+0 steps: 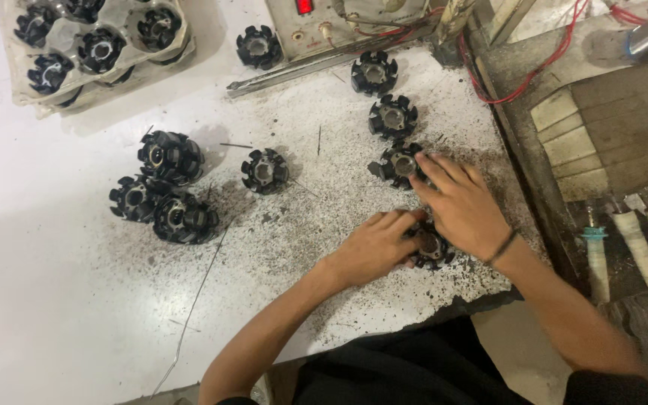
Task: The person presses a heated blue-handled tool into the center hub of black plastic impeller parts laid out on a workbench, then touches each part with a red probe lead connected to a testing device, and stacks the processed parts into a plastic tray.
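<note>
Both your hands, left hand [375, 247] and right hand [459, 206], grip one black stator core [430, 247] near you. Three cores [393, 116] lie lined up beyond; a left cluster [166, 191] waits on the surface [54, 300].

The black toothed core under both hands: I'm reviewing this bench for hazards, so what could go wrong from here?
1. The black toothed core sits close to the table's ragged front edge; a slip of the left hand or right hand might send it off.
2. The right fingers touch a neighbouring core, which could get knocked.
3. Dark grit and a loose thin wire on the table may scratch skin.
</note>
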{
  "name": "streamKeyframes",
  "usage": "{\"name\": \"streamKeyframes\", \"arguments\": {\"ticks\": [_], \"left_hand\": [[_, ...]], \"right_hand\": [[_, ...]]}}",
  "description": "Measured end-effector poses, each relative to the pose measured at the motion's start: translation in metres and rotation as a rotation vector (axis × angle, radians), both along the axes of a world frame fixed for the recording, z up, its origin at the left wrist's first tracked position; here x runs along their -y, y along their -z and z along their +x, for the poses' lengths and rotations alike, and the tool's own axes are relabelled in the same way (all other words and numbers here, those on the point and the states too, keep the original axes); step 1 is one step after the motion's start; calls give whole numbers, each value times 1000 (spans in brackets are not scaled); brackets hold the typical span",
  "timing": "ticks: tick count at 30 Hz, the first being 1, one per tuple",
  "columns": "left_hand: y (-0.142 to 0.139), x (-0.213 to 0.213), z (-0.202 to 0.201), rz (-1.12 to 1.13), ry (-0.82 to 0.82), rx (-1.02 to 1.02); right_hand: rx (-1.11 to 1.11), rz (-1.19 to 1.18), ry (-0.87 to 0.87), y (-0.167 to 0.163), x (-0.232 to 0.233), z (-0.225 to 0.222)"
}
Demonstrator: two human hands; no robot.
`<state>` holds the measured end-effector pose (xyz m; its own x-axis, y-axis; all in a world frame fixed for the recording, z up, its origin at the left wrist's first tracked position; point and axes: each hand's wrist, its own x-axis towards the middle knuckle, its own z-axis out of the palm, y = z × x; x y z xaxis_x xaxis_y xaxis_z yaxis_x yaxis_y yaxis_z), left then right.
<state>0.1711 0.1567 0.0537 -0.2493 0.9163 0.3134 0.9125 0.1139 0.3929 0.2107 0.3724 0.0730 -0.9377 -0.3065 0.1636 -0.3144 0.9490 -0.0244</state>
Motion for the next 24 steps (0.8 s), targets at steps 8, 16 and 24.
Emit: {"name": "streamKeyframes", "arguments": {"ticks": [8,16,24], "left_hand": [[40,-35,-66,-96,-517,173],[45,45,-92,-20,-943,-195],[37,84,-41,-133,-662,-19]], "right_hand": [[147,-283,154,18,17,59],[17,-163,115,3,26,46],[61,-136,93,14,11,44]]}}
